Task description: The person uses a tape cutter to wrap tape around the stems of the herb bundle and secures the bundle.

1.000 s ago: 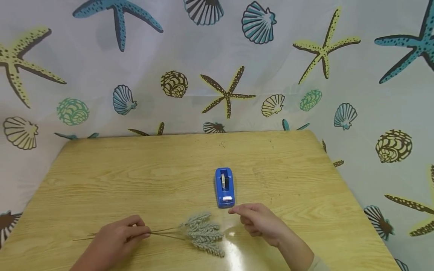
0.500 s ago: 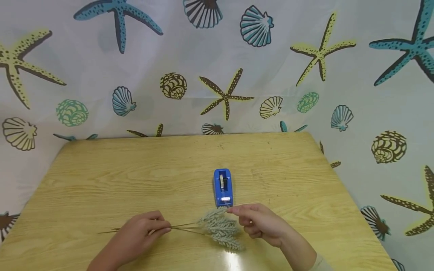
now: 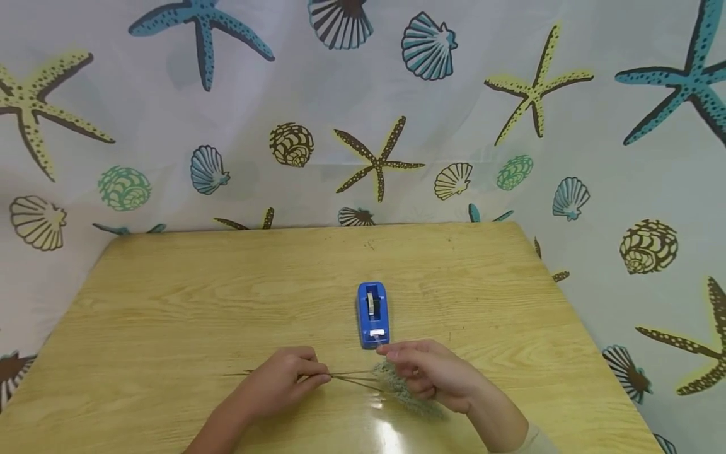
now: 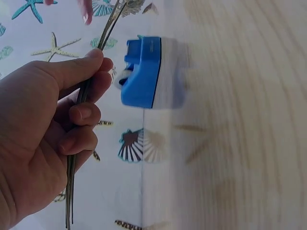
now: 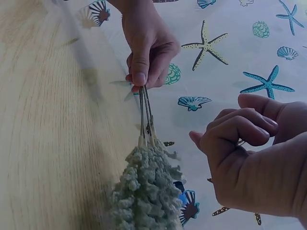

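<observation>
My left hand (image 3: 283, 381) pinches a bundle of thin brown stems (image 3: 357, 379) between thumb and fingers, low over the table. Fluffy pale-green flower heads (image 5: 148, 191) top the stems and lie partly behind my right hand (image 3: 439, 375) in the head view. A blue tape dispenser (image 3: 368, 337) stands just beyond the fingers, its roll visible in the middle. From its front edge a faint clear strip of tape (image 3: 379, 341) runs to my right thumb and index finger, which appear to pinch its end. The other right fingers are curled.
The wood-grain table (image 3: 227, 284) spreads around both hands. A white cloth (image 3: 244, 113) printed with starfish and shells hangs behind it and along its sides. Light glares off the table near its front edge.
My left hand has moved right, carrying the stems, so the flower heads now pass under my right hand. The right hand and dispenser stay nearly in place.
</observation>
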`<state>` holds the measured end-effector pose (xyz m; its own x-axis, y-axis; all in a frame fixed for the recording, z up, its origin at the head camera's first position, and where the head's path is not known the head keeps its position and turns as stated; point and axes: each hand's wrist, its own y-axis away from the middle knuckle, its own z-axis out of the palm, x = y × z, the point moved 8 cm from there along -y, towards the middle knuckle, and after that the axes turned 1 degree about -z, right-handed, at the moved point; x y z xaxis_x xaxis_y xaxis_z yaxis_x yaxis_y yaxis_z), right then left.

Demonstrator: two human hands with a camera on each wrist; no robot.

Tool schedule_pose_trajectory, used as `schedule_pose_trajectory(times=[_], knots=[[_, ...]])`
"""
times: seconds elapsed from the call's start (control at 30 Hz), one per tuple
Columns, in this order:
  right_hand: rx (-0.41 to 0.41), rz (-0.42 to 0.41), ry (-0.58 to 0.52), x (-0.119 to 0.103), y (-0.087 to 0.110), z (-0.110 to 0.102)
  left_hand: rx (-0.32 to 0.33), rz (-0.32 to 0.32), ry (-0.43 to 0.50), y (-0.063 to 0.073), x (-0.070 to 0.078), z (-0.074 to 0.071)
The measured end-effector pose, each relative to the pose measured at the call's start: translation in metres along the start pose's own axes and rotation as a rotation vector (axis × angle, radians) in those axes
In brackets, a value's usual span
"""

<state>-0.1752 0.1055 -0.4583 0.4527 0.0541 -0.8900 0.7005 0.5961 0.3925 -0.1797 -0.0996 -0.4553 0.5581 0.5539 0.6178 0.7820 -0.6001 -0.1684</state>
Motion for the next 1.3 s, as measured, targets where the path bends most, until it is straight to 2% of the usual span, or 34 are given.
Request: schedule_pose_trajectory(times=[0.13, 0.5, 0.83, 1.3], knots=[[0.011, 0.001, -0.006, 0.003, -0.001, 0.002, -0.012, 0.026, 0.001, -0.012, 0.011, 0.010], [0.003, 0.020, -0.028, 0.007, -0.001, 0.005, -0.015, 0.001, 0.007, -0.037, 0.021, 0.022], [0.012, 0.023, -0.028, 0.011, -0.002, 0.007, -0.078, -0.045, 0.060, -0.050, 0.022, 0.031], [0.020, 0.035, -0.030, 0.019, -0.004, 0.007, -0.085, -0.051, 0.085, -0.063, 0.022, 0.037]])
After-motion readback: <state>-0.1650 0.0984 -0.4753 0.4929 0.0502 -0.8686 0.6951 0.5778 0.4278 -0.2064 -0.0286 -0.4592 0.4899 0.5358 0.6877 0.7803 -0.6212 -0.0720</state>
